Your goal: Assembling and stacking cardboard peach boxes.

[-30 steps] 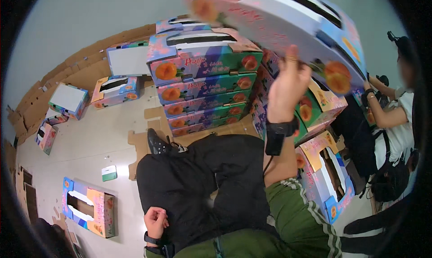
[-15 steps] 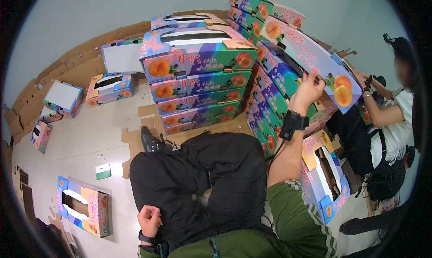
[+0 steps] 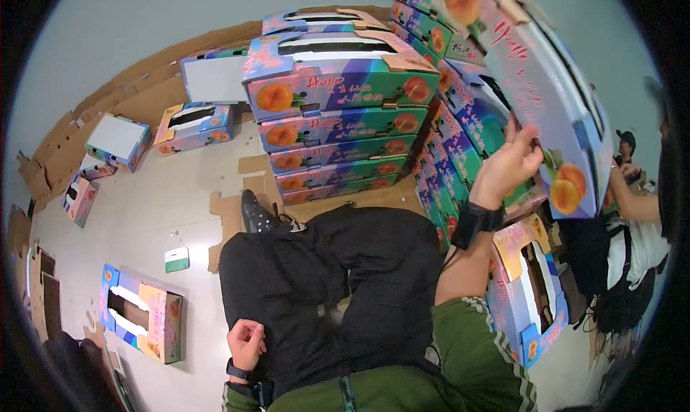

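Observation:
My right hand (image 3: 509,166) is raised at the right, its fingers curled against the lower edge of a printed cardboard fruit box (image 3: 535,99). This box is pink and blue with peaches on it, and it is tilted above a stack of similar boxes. My left hand (image 3: 246,344) rests by my left thigh with its fingers curled in, and nothing shows in it. Close to my right forearm, a fruit box with a cut-out top (image 3: 509,297) lies on the floor.
In front of me stands a tall stack of fruit boxes (image 3: 341,89), with a second stack (image 3: 449,168) to its right. Several boxes, including one (image 3: 140,315) at near left, lie on the floor. At the far right is another person's arm (image 3: 638,198), near the raised box.
The box at my right hand has risen and tipped more upright. My right hand has moved slightly right with it. The view has shifted a little; my left hand stays by my thigh.

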A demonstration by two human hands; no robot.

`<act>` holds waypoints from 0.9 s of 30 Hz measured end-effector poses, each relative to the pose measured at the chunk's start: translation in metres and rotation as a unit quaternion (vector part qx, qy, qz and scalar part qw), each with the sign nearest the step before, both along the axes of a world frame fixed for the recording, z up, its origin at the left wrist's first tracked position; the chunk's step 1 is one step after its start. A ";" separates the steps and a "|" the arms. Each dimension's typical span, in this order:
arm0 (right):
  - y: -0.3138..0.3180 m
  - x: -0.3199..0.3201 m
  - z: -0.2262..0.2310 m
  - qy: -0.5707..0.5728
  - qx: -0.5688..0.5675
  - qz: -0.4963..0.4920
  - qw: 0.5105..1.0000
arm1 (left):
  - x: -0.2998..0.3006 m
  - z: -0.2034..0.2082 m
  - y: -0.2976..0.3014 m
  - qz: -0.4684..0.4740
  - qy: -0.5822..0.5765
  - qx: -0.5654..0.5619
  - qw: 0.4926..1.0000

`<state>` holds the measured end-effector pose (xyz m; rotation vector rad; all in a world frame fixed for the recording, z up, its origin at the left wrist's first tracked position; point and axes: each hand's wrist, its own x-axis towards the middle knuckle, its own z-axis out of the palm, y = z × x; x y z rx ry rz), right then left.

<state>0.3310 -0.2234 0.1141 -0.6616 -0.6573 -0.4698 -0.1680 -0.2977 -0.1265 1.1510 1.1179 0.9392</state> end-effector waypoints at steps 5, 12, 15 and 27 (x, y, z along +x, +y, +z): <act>-0.017 -0.023 0.034 -0.100 0.016 0.153 0.983 | 0.002 0.002 0.003 0.002 -0.003 -0.013 1.000; 0.049 0.029 0.058 -0.043 0.050 0.475 0.877 | 0.001 0.000 -0.004 0.023 0.000 -0.002 1.000; 0.073 0.061 0.023 0.049 -0.089 0.514 0.852 | 0.001 -0.003 -0.004 0.020 -0.018 0.007 1.000; 0.073 -0.019 -0.083 0.219 -0.306 0.558 0.739 | 0.105 0.091 0.133 -0.144 -0.273 -0.035 0.951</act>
